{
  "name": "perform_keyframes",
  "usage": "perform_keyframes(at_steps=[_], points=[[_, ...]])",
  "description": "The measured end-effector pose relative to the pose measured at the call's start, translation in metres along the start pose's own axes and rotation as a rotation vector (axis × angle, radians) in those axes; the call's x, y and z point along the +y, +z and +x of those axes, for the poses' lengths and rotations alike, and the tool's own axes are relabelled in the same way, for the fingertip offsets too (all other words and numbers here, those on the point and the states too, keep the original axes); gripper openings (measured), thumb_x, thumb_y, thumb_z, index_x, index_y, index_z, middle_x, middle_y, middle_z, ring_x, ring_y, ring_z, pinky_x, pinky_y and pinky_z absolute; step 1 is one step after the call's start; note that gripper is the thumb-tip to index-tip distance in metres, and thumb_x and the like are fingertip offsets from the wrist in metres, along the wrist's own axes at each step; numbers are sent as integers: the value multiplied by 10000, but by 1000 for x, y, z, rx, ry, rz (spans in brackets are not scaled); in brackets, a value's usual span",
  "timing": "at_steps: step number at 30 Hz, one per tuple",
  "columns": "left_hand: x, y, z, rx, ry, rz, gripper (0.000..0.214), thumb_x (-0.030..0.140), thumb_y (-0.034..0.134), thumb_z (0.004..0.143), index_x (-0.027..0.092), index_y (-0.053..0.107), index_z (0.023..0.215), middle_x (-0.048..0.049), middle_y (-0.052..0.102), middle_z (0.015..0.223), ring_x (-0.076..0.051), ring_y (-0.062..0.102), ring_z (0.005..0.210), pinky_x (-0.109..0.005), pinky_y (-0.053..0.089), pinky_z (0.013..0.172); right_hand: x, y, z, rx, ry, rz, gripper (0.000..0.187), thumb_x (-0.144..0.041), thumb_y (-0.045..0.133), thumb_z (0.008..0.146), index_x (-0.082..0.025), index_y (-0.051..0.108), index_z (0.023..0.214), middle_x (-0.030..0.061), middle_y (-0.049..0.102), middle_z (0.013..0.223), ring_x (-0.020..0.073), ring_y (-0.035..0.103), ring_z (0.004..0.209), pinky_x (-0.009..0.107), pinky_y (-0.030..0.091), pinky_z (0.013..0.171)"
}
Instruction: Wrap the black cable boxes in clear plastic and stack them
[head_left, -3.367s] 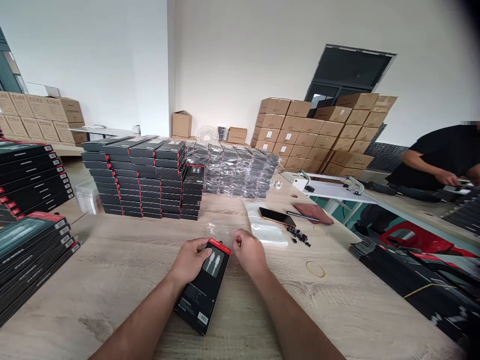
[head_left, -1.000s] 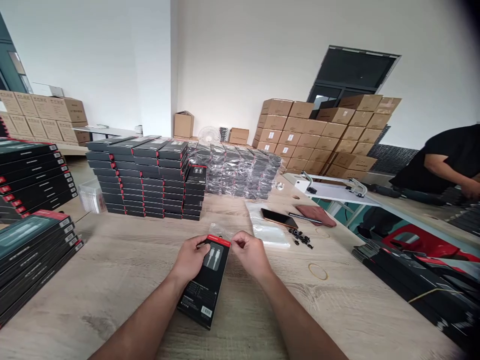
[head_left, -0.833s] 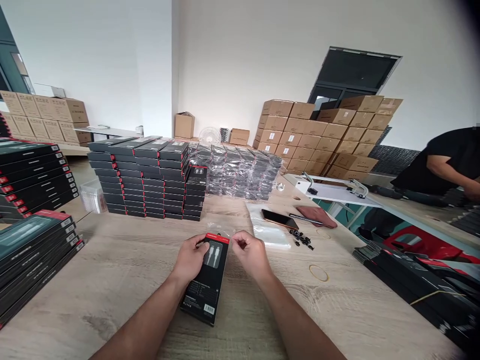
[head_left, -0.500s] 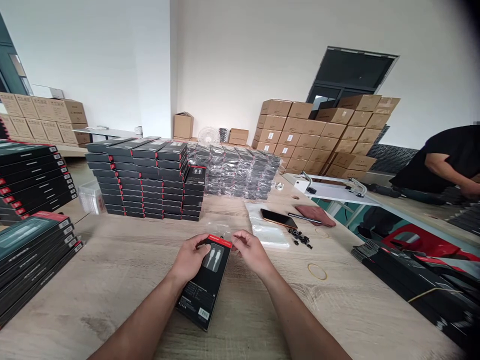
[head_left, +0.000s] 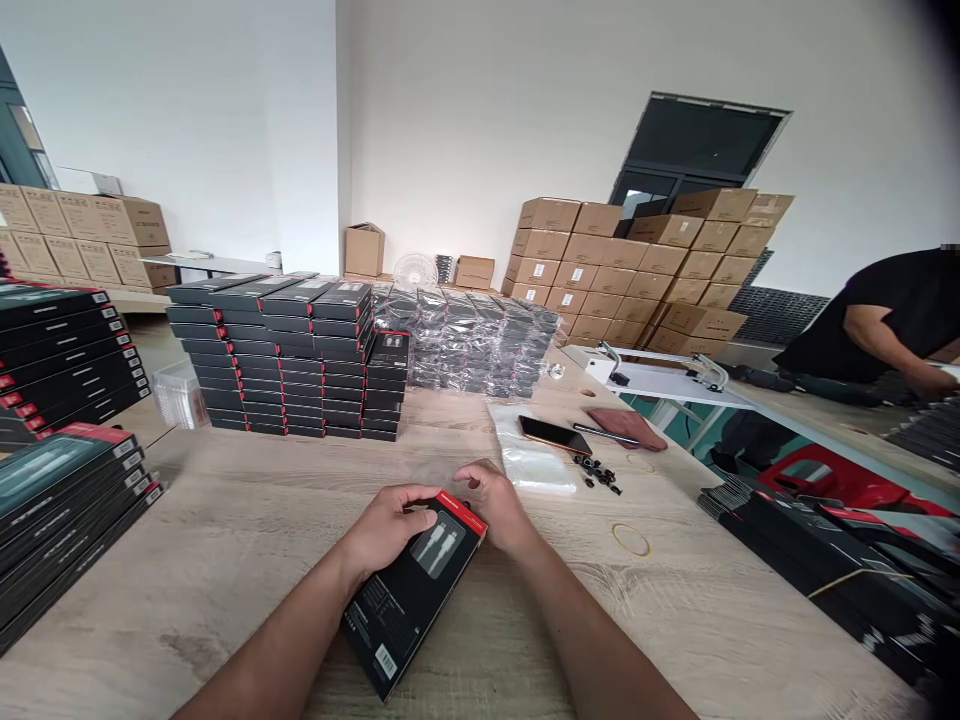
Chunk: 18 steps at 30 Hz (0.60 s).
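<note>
A slim black cable box (head_left: pixel 409 600) with a red end, a barcode and a window showing white cable plugs lies tilted over the table in front of me. My left hand (head_left: pixel 390 528) is closed around its left side, thumb on the front by the window. At the red end, my right hand (head_left: pixel 491 505) sits close against the box corner with its fingers curled. The box corner hides part of that hand, and I cannot make out what its fingertips hold. A clear plastic bag (head_left: pixel 431 472) lies faintly visible just beyond the hands.
Stacked black boxes (head_left: pixel 292 370) and film-wrapped boxes (head_left: pixel 465 345) stand behind. More box piles (head_left: pixel 67 500) rise at left. Plastic bags (head_left: pixel 532 460), a phone (head_left: pixel 555 435), small black parts (head_left: pixel 598 472), a rubber band (head_left: pixel 631 540) and banded black packages (head_left: pixel 825 570) lie rightward. A co-worker (head_left: pixel 892 310) is far right.
The box has swung so its red end points further right and nearer to me. My left hand moved with it. The right hand's index finger has lifted from the red end.
</note>
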<state>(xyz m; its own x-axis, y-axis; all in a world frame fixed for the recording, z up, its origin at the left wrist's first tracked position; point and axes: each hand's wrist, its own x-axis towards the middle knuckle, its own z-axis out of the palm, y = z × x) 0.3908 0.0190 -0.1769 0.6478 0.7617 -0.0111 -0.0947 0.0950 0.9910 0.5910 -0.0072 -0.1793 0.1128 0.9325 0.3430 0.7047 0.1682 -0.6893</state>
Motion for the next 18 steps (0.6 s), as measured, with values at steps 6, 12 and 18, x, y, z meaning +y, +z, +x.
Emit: perform_keyframes(at_steps=[6, 12, 18], points=[[-1, 1, 0, -9, -11, 6, 458, 344, 714, 672, 136, 676, 1079, -87, 707, 982, -213, 636, 850, -335, 453, 824, -3, -1, 1, 112, -87, -209, 121, -242, 555, 806, -221, 631, 714, 28, 591, 797, 178, 573, 781, 293, 458, 701], [-1, 0, 0, -38, 18, 7, 414, 311, 702, 689, 142, 676, 1067, -79, 702, 998, -196, 638, 836, -313, 465, 802, 1, -8, 2, -22, -129, -91, 241, -153, 659, 680, -247, 672, 901, 35, 563, 968, 206, 553, 963, 335, 455, 864], [1, -1, -1, -19, 11, 0, 414, 299, 704, 682, 168, 676, 1074, -69, 701, 1019, -209, 638, 888, -329, 465, 835, 1, -15, 1, -146, -166, -11, 311, -104, 629, 673, -265, 699, 929, 40, 557, 1020, 210, 555, 993, 337, 471, 871]])
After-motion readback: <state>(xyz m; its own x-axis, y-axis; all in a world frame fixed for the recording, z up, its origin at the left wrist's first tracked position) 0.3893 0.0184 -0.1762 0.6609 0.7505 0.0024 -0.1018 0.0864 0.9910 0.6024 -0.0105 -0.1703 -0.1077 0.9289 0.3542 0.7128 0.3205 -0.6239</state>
